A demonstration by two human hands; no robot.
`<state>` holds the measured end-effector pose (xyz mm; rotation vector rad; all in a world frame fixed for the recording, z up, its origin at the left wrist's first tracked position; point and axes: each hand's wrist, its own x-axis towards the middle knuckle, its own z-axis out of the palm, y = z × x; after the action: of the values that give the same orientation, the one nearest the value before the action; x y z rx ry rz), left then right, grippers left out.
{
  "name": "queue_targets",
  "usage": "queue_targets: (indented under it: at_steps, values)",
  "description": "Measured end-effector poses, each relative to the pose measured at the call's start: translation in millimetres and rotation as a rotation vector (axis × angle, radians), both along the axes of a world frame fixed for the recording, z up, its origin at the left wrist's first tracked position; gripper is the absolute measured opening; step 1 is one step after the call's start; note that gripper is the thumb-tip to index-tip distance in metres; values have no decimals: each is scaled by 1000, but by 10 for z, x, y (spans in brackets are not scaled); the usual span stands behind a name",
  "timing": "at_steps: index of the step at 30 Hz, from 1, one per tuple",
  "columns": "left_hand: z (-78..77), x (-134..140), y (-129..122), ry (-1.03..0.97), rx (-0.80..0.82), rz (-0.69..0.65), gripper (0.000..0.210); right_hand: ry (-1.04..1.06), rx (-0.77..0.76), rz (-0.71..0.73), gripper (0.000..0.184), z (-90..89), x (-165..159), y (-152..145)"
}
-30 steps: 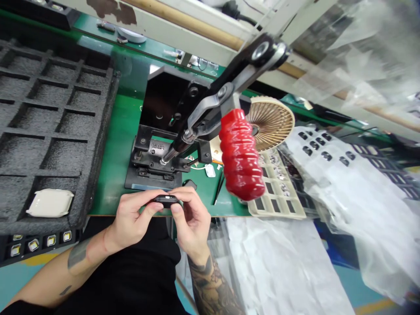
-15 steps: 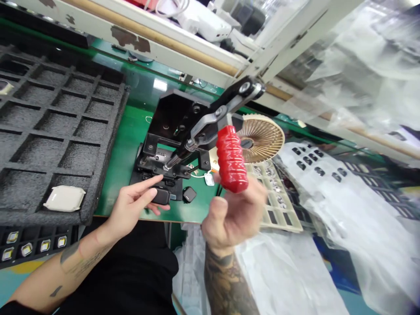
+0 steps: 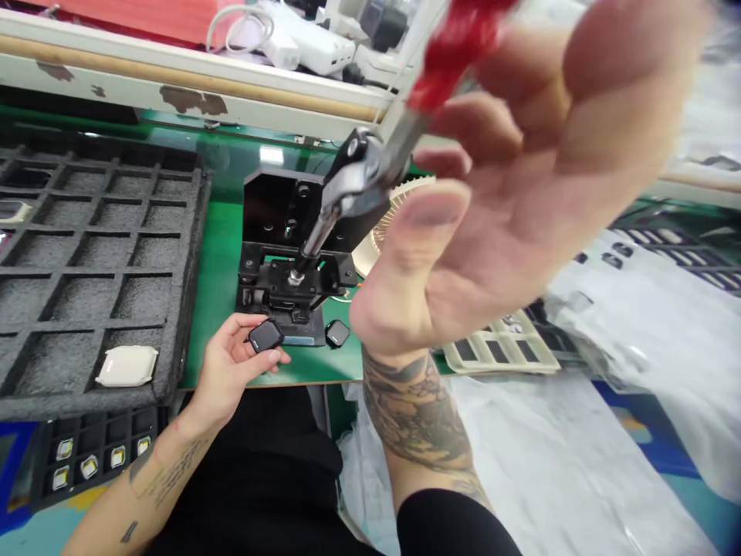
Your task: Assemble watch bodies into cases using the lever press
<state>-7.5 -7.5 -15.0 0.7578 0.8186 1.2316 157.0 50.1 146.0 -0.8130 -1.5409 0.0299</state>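
Note:
My left hand [image 3: 235, 359] pinches a black square smartwatch [image 3: 266, 336] between thumb and fingers, its dark face turned up, just in front of the black lever press [image 3: 292, 270]. A second black smartwatch [image 3: 336, 333] lies on the green mat to the right of the press base. High and close to the camera, my right hand [image 3: 492, 232] is open, palm facing me and fingers apart. Its fingers are beside the press's red handle [image 3: 457, 50], which points up; whether they touch it is unclear. The handle's top is cut off by the frame.
At left stands a grey foam tray [image 3: 197, 255] with a cream watch-shaped case [image 3: 127, 365] in one pocket. Below it is a black tray [image 3: 96, 440] of small parts. A fan [image 3: 399, 205] and a cream compartment tray [image 3: 547, 355] are partly behind my right hand. A shelf [image 3: 191, 73] runs across the back.
The red handle has swung upward, with my right hand rising beside it. My left hand has drawn the smartwatch slightly back from the press and turned its face up. The camera view has shifted.

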Motion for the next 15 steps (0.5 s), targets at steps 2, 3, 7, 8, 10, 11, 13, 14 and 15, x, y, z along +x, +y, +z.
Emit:
queue_targets:
  at_steps: [2,3,7,8,10,11,13,14,15]
  values:
    - [-2,-27,-35,79,54,11,48,75,168,-95,36,-242,62,-154]
    - [-1,-48,-60,164,119,24,43,59,218,-115,28,-427,108,-232]
    - [5,-138,-188,746,588,129,43,-181,-205,18,33,-1241,288,-496]
    - [5,-150,-219,880,701,160,50,-283,-290,21,38,-1388,305,-523]
    - [3,-156,-268,1067,855,209,64,-513,-394,-10,48,-1563,285,-509]
    - [0,-154,-284,1127,894,226,68,-615,-440,-22,52,-1597,252,-470]
    - [-3,-145,-304,1207,920,255,72,-747,-518,-28,53,-1586,169,-360]
    - [0,-143,-311,1224,920,278,73,-775,-548,-29,52,-1559,132,-304]
    - [9,-144,-318,1229,913,300,73,-779,-570,-33,51,-1528,102,-260]
